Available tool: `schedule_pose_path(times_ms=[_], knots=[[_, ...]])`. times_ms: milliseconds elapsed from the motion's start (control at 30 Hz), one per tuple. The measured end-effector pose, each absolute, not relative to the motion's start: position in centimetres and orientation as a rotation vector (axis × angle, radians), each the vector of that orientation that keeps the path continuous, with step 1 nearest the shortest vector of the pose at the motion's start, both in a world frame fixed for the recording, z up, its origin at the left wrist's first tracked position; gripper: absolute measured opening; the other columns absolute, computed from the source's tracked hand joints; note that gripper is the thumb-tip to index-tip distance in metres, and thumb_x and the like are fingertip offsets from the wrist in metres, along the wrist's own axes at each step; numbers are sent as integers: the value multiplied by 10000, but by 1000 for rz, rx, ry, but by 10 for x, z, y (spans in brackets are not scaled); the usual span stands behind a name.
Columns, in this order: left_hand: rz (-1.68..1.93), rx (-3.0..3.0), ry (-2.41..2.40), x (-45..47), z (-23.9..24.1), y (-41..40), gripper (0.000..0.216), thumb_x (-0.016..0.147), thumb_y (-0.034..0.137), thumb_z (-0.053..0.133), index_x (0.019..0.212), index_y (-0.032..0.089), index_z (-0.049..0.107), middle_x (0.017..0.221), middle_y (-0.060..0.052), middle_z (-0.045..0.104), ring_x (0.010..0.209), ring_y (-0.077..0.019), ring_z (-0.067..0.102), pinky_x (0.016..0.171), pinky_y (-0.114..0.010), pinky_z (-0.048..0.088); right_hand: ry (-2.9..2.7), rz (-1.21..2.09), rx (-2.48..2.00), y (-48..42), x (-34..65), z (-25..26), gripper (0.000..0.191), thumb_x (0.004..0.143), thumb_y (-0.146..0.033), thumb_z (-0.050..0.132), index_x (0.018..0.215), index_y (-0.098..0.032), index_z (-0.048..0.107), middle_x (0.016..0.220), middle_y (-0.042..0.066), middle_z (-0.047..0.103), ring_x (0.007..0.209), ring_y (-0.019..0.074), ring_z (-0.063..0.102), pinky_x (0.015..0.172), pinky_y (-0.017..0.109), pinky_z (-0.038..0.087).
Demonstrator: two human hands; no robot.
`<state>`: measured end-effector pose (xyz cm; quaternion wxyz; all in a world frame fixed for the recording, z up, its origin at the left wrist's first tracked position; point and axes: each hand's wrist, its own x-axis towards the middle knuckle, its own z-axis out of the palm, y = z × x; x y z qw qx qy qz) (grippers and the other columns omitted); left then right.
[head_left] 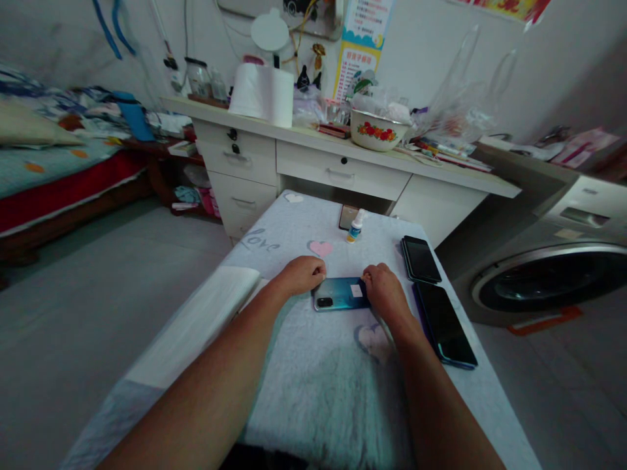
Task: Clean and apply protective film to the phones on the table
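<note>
Phone (339, 295) is already face-down, sticker (356, 291) still on, left hand (302, 274) and right hand (385, 287) curled at its ends, can't tell if gripping.

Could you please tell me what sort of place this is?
Probably a room in a home: a bed is at the left, a front-loading washing machine at the right, and a white desk between them.

A cloth-covered table (313, 385), pale and printed with hearts and the word "Love", runs from the bottom of the frame to above its middle. Near the centre lies a blue phone (337, 295), back up; above it, a small spray bottle (355, 228) stands before a flat phone-like item (346, 217). Right of centre lie an upper dark-screened device (422, 259) and a longer, lower one (445, 323); left, a white sheet-like item (200, 326).
</note>
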<state>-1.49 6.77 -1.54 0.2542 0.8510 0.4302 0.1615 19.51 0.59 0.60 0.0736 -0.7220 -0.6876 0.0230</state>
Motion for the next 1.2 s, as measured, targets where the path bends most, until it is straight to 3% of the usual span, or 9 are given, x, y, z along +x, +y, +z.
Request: schedule_pose_path(times_ms=[1200], knots=[[415,2348,1201,-13,-10,64,171,782,182,513,792,149,681,765,-23,678,695,-129,570,628,-222,388,-2351,-26,-1849,11,153,-3,240,963,-236,406,929,-192,639,964,63,578,911,168,524,765,249,362]])
